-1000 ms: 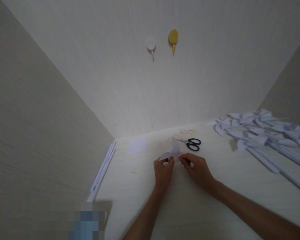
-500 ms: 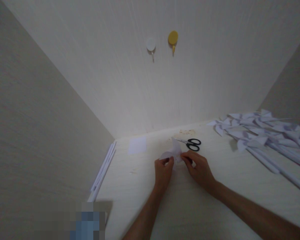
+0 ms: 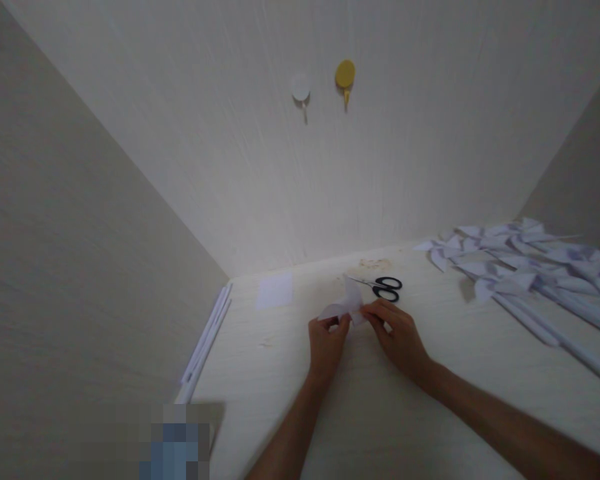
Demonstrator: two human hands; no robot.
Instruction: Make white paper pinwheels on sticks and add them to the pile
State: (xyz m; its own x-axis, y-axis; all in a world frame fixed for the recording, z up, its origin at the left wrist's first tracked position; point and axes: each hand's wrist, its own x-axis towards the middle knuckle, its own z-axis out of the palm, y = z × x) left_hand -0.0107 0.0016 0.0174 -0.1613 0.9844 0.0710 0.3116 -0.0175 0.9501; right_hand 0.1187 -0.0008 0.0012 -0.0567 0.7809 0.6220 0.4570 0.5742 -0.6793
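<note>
A white paper pinwheel piece with curled blades is held just above the pale tabletop. My left hand pinches it near the middle, thumb and fingers together. On its right side, the fingertips of my right hand are closed on a blade or edge of the same paper; exactly which part is hidden. Right behind the paper lies a pair of scissors with black handles, its blades pointing left. A flat square of white paper rests farther left.
Several white paper pinwheels on rolled sticks are piled at the right. Rolled paper sticks lie along the left wall. A white hook and a yellow hook are on the back wall. A pixelated patch covers the lower left.
The left thumb has shifted slightly right toward the paper's centre, and the curled blade by it sits a little flatter. Both hands keep their hold.
</note>
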